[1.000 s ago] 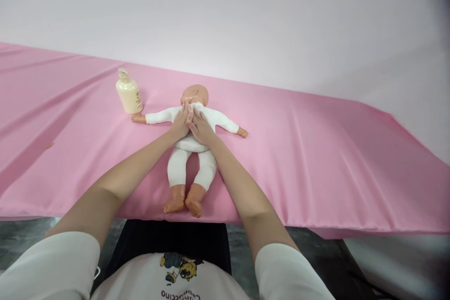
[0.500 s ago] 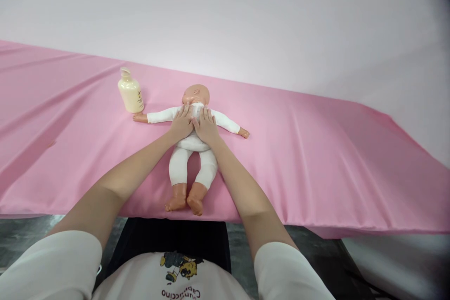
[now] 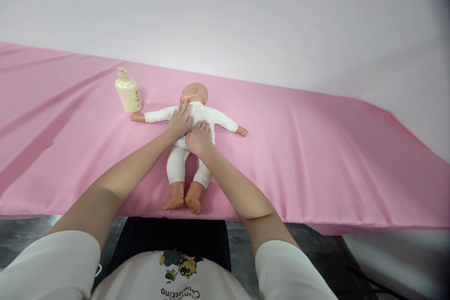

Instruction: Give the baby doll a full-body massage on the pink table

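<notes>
A baby doll (image 3: pixel 203 113) in a white suit lies with its arms spread and its feet toward me. Its head is turned to the side. My left hand (image 3: pixel 180 122) rests flat on the left side of the doll's chest, fingers stretched toward its neck. Lower down, my right hand (image 3: pixel 199 137) lies on the belly with its fingers extended. Both hands are open and grip nothing; my palms hide part of the doll's trunk. Beside the doll's outstretched arm on the left stands a cream-coloured pump bottle (image 3: pixel 128 95).
Pink cloth (image 3: pixel 298 159) with folds covers the table, whose front edge runs just before my body. A pale wall (image 3: pixel 225 18) rises behind the table. Dark floor shows below the edge.
My right hand has slid down from the doll's chest to its belly. My left hand stays on the chest.
</notes>
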A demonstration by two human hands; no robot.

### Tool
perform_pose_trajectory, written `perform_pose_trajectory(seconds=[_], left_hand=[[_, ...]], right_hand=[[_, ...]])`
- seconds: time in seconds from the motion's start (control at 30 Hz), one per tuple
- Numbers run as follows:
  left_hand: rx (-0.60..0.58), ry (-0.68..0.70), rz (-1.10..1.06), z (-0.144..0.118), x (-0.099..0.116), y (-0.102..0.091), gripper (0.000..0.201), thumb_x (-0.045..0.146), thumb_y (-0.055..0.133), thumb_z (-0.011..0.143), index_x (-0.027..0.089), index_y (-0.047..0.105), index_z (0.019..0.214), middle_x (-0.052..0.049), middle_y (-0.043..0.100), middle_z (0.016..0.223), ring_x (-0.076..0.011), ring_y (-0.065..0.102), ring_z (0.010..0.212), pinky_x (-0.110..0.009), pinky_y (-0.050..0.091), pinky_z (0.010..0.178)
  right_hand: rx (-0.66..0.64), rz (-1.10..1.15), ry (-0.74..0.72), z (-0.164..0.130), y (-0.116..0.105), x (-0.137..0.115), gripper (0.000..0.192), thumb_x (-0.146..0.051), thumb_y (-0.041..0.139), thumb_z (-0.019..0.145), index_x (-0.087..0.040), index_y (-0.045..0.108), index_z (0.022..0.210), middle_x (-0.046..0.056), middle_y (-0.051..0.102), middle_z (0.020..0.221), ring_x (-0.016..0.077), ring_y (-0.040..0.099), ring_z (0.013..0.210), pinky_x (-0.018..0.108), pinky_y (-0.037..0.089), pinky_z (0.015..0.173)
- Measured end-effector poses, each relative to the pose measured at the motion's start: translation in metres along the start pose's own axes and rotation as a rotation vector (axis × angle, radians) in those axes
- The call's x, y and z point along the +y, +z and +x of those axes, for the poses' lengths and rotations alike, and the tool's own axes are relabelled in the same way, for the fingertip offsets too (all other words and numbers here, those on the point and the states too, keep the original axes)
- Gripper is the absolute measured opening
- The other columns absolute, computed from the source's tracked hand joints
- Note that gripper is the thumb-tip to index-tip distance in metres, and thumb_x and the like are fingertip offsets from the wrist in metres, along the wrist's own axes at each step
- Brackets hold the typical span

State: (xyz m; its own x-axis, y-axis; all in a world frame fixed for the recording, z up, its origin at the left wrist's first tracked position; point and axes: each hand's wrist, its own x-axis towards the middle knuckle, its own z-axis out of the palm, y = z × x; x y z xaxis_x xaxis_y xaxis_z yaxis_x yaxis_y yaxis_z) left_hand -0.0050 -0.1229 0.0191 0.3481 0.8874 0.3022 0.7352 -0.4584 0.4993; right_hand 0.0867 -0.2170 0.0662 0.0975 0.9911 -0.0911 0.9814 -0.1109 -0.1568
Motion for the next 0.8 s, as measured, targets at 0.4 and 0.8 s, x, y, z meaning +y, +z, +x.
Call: perform_pose_trajectory(seconds=[0.4,0.8], left_hand=[[0.015,0.094,0.001,0.008,-0.02,0.008,0.06,0.032,0.027,0.102,0.01,0.03,0.158,-0.017,0.028,0.168,-0.027,0.019,0.16,-0.056,0.019,0.129],[-0.013,0.082,-0.039,0.009,-0.021,0.005,0.061,0.026,0.034,0.099,0.007,0.035,0.157,-0.015,0.033,0.166,-0.0252,0.024,0.159,-0.048,0.022,0.131]], right_hand=[[-0.119,-0.01,-0.268,0.008,-0.014,0.009,0.082,-0.035,0.04,0.097,0.007,0.009,0.16,0.026,0.004,0.171,0.0365,0.005,0.161,0.052,0.01,0.131],[0.03,0.153,-0.605,0.066,-0.004,0.06,0.09,-0.058,0.042,0.097,-0.004,0.012,0.163,0.015,0.006,0.173,0.0299,0.004,0.163,0.046,0.005,0.132]])
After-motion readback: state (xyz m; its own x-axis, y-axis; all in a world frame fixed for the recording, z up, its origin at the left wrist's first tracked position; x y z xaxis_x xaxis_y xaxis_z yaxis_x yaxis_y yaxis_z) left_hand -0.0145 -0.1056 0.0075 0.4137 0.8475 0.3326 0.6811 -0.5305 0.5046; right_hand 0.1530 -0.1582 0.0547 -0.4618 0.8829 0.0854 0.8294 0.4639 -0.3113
